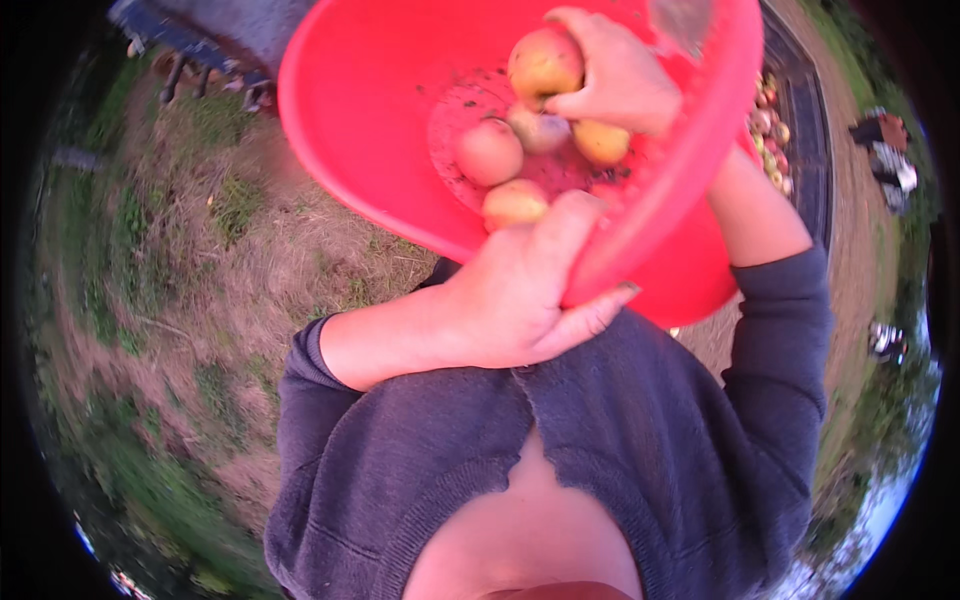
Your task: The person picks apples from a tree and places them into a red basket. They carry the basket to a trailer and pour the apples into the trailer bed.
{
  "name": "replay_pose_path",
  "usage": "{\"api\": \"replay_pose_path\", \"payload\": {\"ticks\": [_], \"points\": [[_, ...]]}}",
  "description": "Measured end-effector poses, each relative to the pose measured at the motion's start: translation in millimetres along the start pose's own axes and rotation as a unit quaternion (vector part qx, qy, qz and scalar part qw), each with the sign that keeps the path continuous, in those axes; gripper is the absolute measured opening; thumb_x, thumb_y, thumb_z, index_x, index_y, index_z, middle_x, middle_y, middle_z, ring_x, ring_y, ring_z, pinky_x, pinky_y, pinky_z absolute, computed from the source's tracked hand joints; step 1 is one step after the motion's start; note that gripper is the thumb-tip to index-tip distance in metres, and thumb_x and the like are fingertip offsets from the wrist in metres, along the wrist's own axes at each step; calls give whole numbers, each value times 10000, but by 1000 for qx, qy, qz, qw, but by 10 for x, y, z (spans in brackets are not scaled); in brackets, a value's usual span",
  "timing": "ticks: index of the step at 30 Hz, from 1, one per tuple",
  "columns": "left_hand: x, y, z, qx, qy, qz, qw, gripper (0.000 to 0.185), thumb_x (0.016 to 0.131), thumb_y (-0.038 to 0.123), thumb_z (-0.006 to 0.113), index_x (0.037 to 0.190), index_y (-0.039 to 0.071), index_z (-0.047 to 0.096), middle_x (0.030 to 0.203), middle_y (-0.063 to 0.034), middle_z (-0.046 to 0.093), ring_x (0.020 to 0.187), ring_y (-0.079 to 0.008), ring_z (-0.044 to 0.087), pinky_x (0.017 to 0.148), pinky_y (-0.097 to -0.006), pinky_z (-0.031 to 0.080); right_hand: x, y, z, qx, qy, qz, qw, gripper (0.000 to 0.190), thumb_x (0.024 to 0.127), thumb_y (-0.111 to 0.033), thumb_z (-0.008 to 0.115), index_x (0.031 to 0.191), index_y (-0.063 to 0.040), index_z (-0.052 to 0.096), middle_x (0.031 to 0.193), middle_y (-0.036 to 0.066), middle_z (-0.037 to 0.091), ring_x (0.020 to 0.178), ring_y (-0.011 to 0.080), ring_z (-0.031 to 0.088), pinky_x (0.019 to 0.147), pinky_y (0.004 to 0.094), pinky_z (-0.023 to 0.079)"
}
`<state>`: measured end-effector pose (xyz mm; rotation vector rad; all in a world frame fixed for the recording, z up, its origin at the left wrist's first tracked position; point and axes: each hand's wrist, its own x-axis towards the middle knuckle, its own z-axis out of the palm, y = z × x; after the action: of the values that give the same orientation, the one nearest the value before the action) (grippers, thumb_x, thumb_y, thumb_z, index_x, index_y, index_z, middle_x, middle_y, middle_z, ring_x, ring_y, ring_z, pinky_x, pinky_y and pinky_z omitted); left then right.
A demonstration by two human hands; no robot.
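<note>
A red flexible tub (360, 127) is tilted in front of my chest, its mouth facing me. My left hand (517, 292) is closed around its near rim, thumb on the inner side and fingers beneath. Inside the tub, my right hand (622, 71) holds a yellow-red apple (546, 64) between thumb and fingers. Part of the rim hides my right wrist. Below that apple lie a pinkish apple (489, 152), a pale apple (538, 129), a yellow apple (601, 142) and another yellow-red apple (514, 202). Dark bits of debris are scattered over the tub's bottom.
To the right, beyond the tub, a dark-sided container (810, 142) holds many apples (772, 135). A blue-grey flat structure (225, 30) stands at the upper left. Dry grass (300, 240) covers the ground on the left. Small blurred shapes (885, 157) appear at the far right.
</note>
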<state>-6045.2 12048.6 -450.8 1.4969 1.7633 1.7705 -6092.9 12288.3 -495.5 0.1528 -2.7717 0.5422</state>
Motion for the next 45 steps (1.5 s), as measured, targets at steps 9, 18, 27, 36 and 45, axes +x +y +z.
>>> {"api": "replay_pose_path", "payload": {"ticks": [9,18,27,36,45], "points": [[-98,-26,4,-22,8,-54,998,527,790,147,710,1197,-9,415,809,-82,588,668,-202,628,616,-302,501,-546,403,-1419,-252,146,178,940,784,549,-230,807,1214,-24,448,1127,197,546,1069,334,538,938,397,431],[-189,-14,71,-139,33,-79,987,237,890,39,548,1047,-16,378,641,-44,434,466,-96,404,410,-233,348,-354,216,-746,-123,-23,113,986,453,667,-227,723,1038,-17,572,1024,186,570,1004,344,543,871,418,446],[-173,20,124,-152,73,-93,981,220,889,75,572,1014,-5,410,626,-30,427,457,-95,386,404,-236,324,-298,177,405,-51,-203,-118,971,377,708,-114,656,1075,-88,577,1009,105,603,990,273,571,866,400,457],[-202,25,150,-167,83,-99,977,241,877,83,589,1018,-9,415,625,-32,437,465,-101,395,411,-242,328,-169,180,660,-124,-255,-120,952,558,657,-145,705,1179,-141,509,1099,99,548,1058,287,523,893,422,441],[-204,27,-12,-1,-11,-71,997,444,789,152,712,1103,-17,446,792,-77,582,630,-186,599,585,-293,482,-121,27,609,-7,-34,-72,997,448,702,-184,704,1114,-102,549,1129,121,557,1059,319,534,860,469,443]]}}
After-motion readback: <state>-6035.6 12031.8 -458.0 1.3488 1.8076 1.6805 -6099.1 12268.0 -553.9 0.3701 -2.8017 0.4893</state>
